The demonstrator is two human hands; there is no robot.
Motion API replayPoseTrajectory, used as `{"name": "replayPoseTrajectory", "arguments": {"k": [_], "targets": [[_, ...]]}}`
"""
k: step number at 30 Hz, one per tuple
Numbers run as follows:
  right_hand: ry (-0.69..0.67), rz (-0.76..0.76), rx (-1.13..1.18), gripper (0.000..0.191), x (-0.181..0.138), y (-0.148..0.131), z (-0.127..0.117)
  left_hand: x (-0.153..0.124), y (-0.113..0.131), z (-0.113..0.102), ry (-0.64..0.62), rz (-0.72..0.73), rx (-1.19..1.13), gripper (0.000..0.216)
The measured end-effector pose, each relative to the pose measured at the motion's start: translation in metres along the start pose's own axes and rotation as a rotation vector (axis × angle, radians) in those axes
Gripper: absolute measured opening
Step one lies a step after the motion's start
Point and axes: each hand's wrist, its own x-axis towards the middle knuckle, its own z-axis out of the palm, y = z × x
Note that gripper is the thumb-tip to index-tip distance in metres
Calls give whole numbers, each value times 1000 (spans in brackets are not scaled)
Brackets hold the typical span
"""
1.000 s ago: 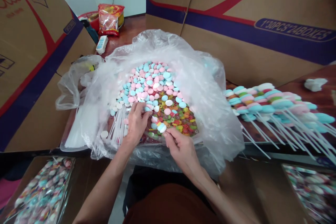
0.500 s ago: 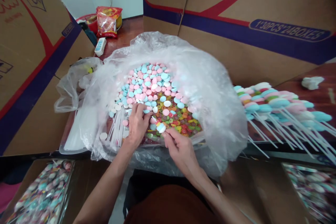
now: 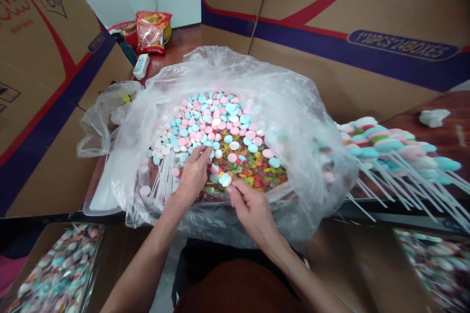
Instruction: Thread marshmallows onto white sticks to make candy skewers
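Note:
My right hand [image 3: 253,205] pinches a candy lollipop [image 3: 224,179] near its lower end. Blue, white and yellow pieces are stacked on it, its far end pointing up and left. My left hand [image 3: 194,171] reaches over the loose candies [image 3: 205,122], fingertips at some blue pieces, with nothing visibly held. These candies are pink, blue and white discs, heaped in a spread clear plastic bag [image 3: 304,107]. Colourful ring-shaped gummies [image 3: 257,166] lie to the right of the heap. White sticks [image 3: 167,176] lie left of my left hand.
Finished candy lollipops [image 3: 396,144] are piled at the right. Large cardboard boxes [image 3: 312,58] stand behind and at the left [image 3: 44,83]. Packs of candy [image 3: 62,269] sit low at both sides. A red snack bag [image 3: 150,32] and small white box [image 3: 141,66] stand at the back.
My left hand has shifted slightly up and right, towards the blue candies. The right hand holds the lollipop in nearly the same place. The plastic bag's right side has sagged outward.

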Motion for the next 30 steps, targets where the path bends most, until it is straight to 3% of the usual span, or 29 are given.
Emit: {"name": "replayPoseTrajectory", "arguments": {"k": [5, 9, 12, 15, 17, 24, 30], "targets": [[6, 3, -1, 30, 0, 0, 1, 2, -2, 0, -4, 57, 113, 36], [-10, 3, 2, 30, -1, 1, 0, 3, 0, 6, 50, -16, 49, 34], [-13, 21, -7, 31, 0, 1, 0, 0, 4, 6, 95, -208, -241, 28], [-33, 41, -11, 32, 1, -1, -1, -6, 9, 2, 59, -442, -608, 35], [-54, 34, -8, 32, 3, -2, -1, -9, 12, -2, 68, -519, -748, 38], [-69, 26, -20, 31, 4, -2, 1, -15, 18, 0, 126, -484, -816, 33], [-70, 21, -50, 31, 6, -3, 0, -19, 11, 8, 122, -405, -667, 27]]}}
